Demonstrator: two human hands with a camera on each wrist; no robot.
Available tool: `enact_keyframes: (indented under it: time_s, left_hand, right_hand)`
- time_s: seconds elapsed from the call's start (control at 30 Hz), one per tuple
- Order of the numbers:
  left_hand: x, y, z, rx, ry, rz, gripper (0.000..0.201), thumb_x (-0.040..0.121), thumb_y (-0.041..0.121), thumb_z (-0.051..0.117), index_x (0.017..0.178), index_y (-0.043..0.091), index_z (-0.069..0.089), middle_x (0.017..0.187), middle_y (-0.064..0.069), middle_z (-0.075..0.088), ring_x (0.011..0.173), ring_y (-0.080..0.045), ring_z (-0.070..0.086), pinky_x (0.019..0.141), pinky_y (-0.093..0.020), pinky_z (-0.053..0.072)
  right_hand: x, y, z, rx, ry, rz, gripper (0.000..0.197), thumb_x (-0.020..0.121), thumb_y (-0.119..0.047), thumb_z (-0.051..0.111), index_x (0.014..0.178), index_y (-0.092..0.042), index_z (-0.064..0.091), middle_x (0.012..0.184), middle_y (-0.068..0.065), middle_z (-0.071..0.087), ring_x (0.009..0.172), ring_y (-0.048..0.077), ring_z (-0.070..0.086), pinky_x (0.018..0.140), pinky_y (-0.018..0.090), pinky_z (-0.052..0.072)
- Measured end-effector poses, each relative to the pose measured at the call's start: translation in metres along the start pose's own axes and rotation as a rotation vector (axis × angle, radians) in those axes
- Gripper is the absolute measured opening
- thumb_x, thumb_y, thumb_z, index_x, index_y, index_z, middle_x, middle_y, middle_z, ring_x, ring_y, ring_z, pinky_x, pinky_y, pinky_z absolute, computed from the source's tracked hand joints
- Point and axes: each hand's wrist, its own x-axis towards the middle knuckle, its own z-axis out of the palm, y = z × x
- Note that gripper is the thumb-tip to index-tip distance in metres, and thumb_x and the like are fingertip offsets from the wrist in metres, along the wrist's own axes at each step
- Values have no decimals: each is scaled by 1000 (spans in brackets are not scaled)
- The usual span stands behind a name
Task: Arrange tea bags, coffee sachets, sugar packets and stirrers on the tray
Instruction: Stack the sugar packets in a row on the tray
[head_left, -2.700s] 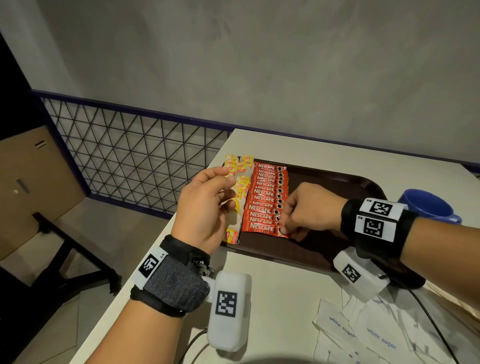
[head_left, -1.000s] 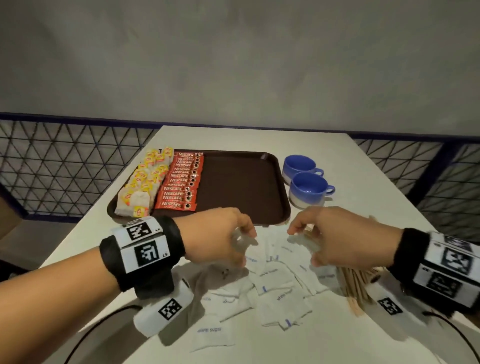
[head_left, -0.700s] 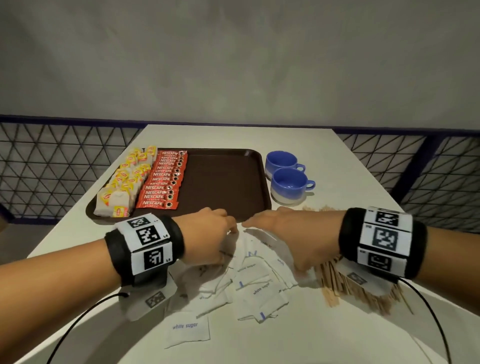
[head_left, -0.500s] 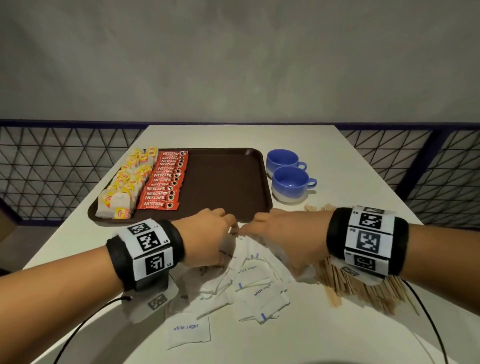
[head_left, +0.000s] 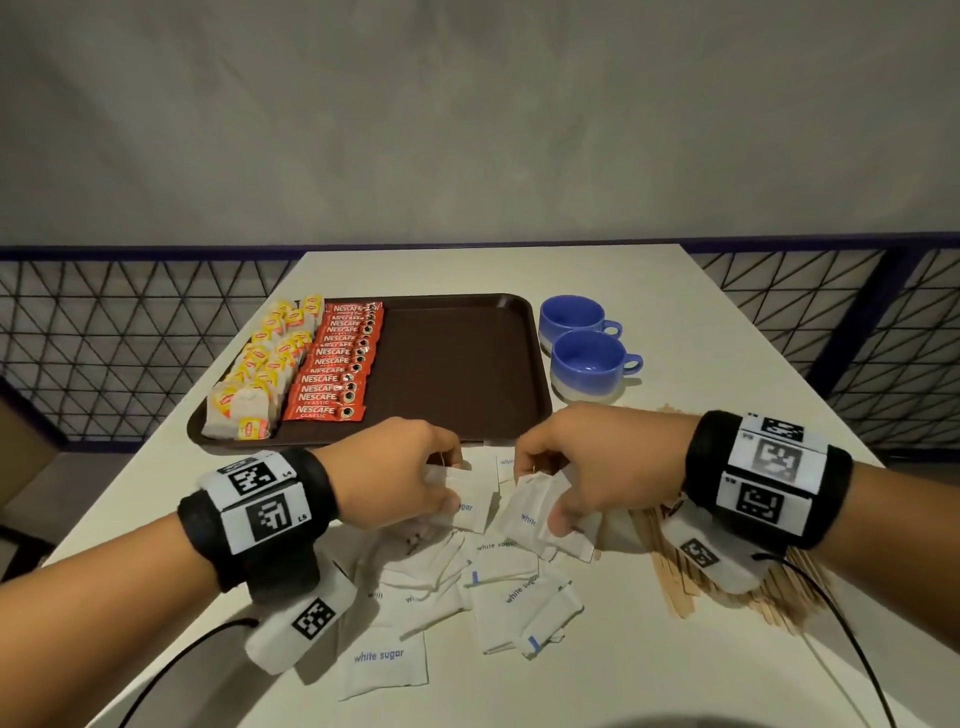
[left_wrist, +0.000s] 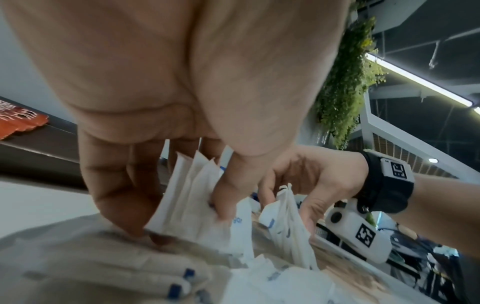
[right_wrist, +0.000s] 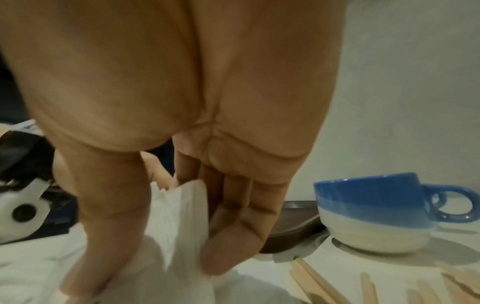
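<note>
Head view: my left hand (head_left: 400, 475) and right hand (head_left: 587, 467) each pinch a fan of sugar packets (head_left: 540, 514) above the heap on the table (head_left: 675, 322), near the tray (head_left: 457, 358). Light, limp, slippery paper; I'd squeeze mid-stack, not edges.

— Any print on the tray (head_left: 467, 374)?

— "NESCAFE CLASSIC" in white on the red coffee sachets (head_left: 337, 364), one row, repeated down it. The yellow tea bag tags (head_left: 249, 374) carry a red logo, too small to read.

— And on the table?

— "white sugar" in blue on the white sugar packets (head_left: 382, 660). The wristband (head_left: 260, 514) reads "L4" and "L5" beside its square black-and-white markers.
</note>
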Motion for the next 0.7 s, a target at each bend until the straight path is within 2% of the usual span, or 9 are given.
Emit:
enact_keyframes:
  time_s: [0.07, 0.17, 0.23, 0.33, 0.43, 0.53, 0.6, 0.7]
  left_hand:
    - [-4, -2, -3, -173, 27, -20, 16, 94, 33, 73, 102, 25, 61, 89, 4, 72, 70, -12, 71, 67, -32, 57]
    - [-13, -2, -5, -506, 108, -42, 12, 96, 17, 71, 102, 14, 62, 91, -9, 77, 75, -28, 78, 73, -51, 64]
    - [-19, 0, -4, -640, 184, -38, 12, 96, 12, 70, 102, 8, 61, 94, -12, 77, 76, -32, 77, 74, -53, 64]
    - [-25, 8, -2, -828, 266, 13, 12, 95, 9, 70, 102, 4, 62, 97, -14, 76, 80, -37, 77, 78, -53, 64]
    - [-31, 12, 0, -942, 333, 65, 9, 96, 2, 67, 104, 3, 67, 97, -13, 78, 81, -39, 76, 77, -50, 64]
    - [-37, 12, 3, -1003, 399, 100, 13, 94, 0, 68, 102, 9, 74, 94, -13, 79, 79, -30, 76, 74, -43, 64]
    - [-39, 13, 6, -1103, 414, 102, 17, 90, 3, 69, 106, 5, 72, 91, -14, 79, 74, -22, 75, 67, -32, 62]
    - [-37, 12, 10, -1186, 453, 75, 20, 92, 3, 67, 110, -2, 62, 79, -16, 76, 67, -22, 73, 61, -29, 59]
  right_hand:
    - [-5, 3, -4, 74, 57, -3, 32, 81, -31, 87, 106, -32, 67, 94, -12, 66, 88, 8, 63, 82, 29, 57]
    - [-14, 6, -13, 273, 168, -26, 29, 80, -23, 87, 100, -34, 69, 94, -13, 73, 88, 5, 70, 80, 26, 58]
    - [-17, 3, -17, 439, 253, -59, 29, 82, -19, 87, 104, -30, 71, 99, -12, 76, 91, 7, 73, 83, 28, 60]
    - [-17, -6, -15, 650, 372, -114, 32, 82, -14, 87, 109, -22, 72, 103, -3, 78, 95, 15, 75, 88, 37, 62]
    - [-13, -14, -7, 712, 456, -145, 34, 83, -18, 85, 113, -25, 71, 107, -6, 76, 99, 12, 73, 93, 39, 61]
    - [-14, -18, 0, 777, 485, -154, 37, 84, -19, 84, 118, -25, 70, 110, -5, 75, 100, 14, 73, 92, 40, 61]
    - [-14, -19, 6, 864, 476, -181, 41, 85, -15, 83, 123, -22, 69, 114, -2, 75, 104, 15, 73, 91, 37, 61]
    - [-11, -23, 13, 1023, 453, -195, 47, 87, -6, 78, 129, -20, 62, 117, -3, 76, 107, 16, 74, 89, 31, 61]
